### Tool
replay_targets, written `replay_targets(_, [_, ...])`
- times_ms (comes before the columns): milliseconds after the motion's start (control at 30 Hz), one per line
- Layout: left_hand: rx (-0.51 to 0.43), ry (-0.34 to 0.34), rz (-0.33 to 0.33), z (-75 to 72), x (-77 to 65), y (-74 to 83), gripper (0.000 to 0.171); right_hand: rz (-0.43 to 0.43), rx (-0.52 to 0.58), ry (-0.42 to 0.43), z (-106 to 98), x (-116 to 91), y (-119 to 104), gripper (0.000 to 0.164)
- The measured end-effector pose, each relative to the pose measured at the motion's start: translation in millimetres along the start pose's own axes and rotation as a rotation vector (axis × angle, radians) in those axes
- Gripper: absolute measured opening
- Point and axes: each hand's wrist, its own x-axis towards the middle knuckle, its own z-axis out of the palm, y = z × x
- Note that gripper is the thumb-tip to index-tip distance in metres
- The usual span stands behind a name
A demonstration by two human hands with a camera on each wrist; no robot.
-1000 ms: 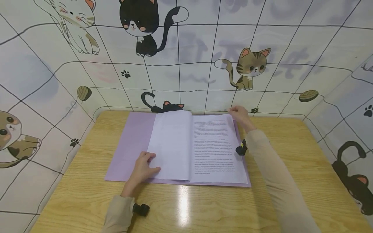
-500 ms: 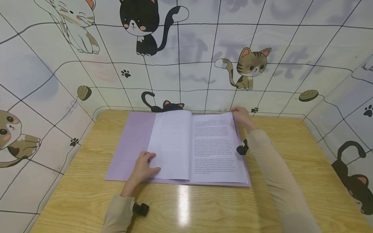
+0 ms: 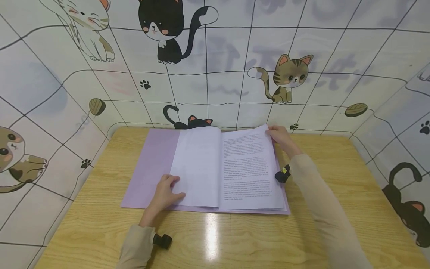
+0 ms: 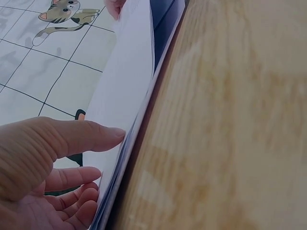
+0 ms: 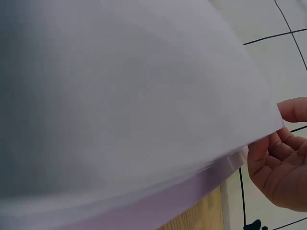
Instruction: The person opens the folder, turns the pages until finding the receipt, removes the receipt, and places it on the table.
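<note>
Where the purple folder (image 3: 137,183) lies unfolded on a wooden desk (image 3: 248,243), its long axis runs left to right across the person's front, with both hands at its right and left halves. On the folder's right half is a printed page (image 3: 248,168), its long axis running from the folder's near edge to its far edge. On the folder's left half is a blank page (image 3: 198,168), which leaves a strip of purple cover showing at the left.

The right hand (image 3: 279,135) is at the folder's far right corner and is clearly the nearer hand to the printed page. Its thumb and fingers pinch that page's far right corner, which is raised above the sheets beneath; the right wrist view shows the paper bending up toward the fingers.

The left hand (image 3: 166,192) is well apart from it, diagonally across the folder, near its left front. Thumb and fingers are spread apart, the tips touching the blank page close to its outer edge. The folder's middle fold lies between the two hands, so the printed page is to the left hand's right.

Beyond the folder's far edge stands a white wall (image 3: 225,86) with cartoon cats and grid lines.
</note>
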Motion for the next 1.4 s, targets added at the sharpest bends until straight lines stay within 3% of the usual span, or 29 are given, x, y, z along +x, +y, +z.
replay_targets(400, [-0.006,-0.001,0.005,-0.9,-0.6,1.5,0.051,0.024,0.152,-0.110,-2.3,-21.9,-2.2,0.054])
replay_targets(633, [-0.001,-0.002,0.001,-0.8,-1.1,1.7,0.051,-0.013,0.219,-0.183,-0.6,-38.8,-3.8,0.053])
replay_targets(1167, [-0.003,0.001,-0.011,1.3,0.1,0.1,0.052,-0.073,0.233,-0.236,3.8,-67.6,-14.8,0.052])
replay_targets(1400, [0.004,-0.002,-0.006,1.0,-0.1,-0.2,0.052,-0.096,0.254,-0.301,9.4,-77.1,-25.1,0.046])
